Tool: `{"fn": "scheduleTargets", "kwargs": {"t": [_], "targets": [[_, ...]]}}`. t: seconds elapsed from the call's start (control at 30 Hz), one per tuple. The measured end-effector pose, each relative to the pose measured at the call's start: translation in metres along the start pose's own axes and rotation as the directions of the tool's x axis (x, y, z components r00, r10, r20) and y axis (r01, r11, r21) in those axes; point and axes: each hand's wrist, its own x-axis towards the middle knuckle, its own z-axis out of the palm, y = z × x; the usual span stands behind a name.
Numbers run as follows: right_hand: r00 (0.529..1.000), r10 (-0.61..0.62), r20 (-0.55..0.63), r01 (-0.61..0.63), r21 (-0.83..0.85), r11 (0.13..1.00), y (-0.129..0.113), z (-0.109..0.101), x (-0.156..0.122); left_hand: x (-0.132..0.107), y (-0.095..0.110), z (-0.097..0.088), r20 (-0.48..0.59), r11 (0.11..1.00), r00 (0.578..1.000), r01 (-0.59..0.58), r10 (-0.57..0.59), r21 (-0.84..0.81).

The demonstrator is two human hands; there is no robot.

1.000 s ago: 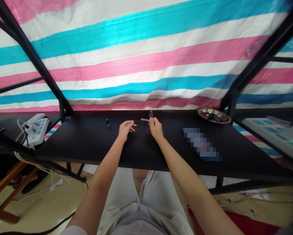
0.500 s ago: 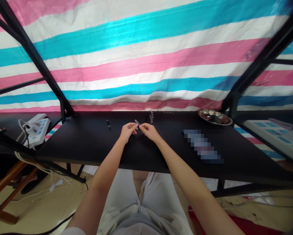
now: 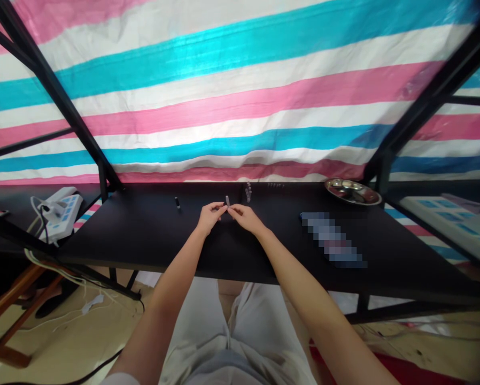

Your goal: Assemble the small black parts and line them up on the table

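Observation:
Over the middle of the black table [image 3: 144, 230], my left hand [image 3: 210, 216] and my right hand [image 3: 242, 216] meet fingertip to fingertip. Together they pinch a small pale stick-like piece [image 3: 227, 201], which stands nearly upright between them. Both hands are closed in a pinch. Just beyond them a small cluster of beads [image 3: 248, 191] sits on the table. A short dark piece [image 3: 177, 202] lies to the left of my left hand.
A metal dish [image 3: 352, 191] sits at the table's back right, with a row of tiny items [image 3: 275, 185] to its left. A blurred flat object [image 3: 332, 239] lies right of my hands. A power strip [image 3: 61, 209] lies at far left. Black frame bars rise on both sides.
My right hand picked the pale piece up near the beads and brought it left to my left hand. Both hands now pinch it, and it has turned upright.

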Motion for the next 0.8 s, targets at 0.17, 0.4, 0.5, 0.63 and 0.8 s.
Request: {"fn": "scheduleTargets", "kwargs": {"t": [0.17,0.4,0.5,0.63,0.8], "targets": [[1.0,-0.011,0.007,0.011,-0.025,1.0,-0.001,-0.001,0.0,0.0,-0.001,0.0,0.019,0.999,0.999,-0.034,0.034,0.033],[0.984,-0.056,-0.167,0.04,-0.092,0.995,0.012,-0.003,0.005,0.0,0.001,0.001,-0.042,0.996,0.998,-0.037,0.04,0.078],[0.949,0.011,-0.315,-0.044,-0.097,0.994,0.019,-0.009,0.006,0.002,0.0,0.001,-0.115,0.995,0.992,-0.037,0.048,0.091],[0.91,0.114,-0.4,-0.178,-0.127,0.976,0.025,-0.017,0.007,0.005,-0.003,0.0,-0.166,0.995,0.985,-0.039,0.053,0.09],[0.856,0.245,-0.455,-0.374,-0.219,0.901,0.034,-0.025,0.008,0.006,-0.005,-0.002,-0.17,0.994,0.983,-0.049,0.065,0.099]]}}
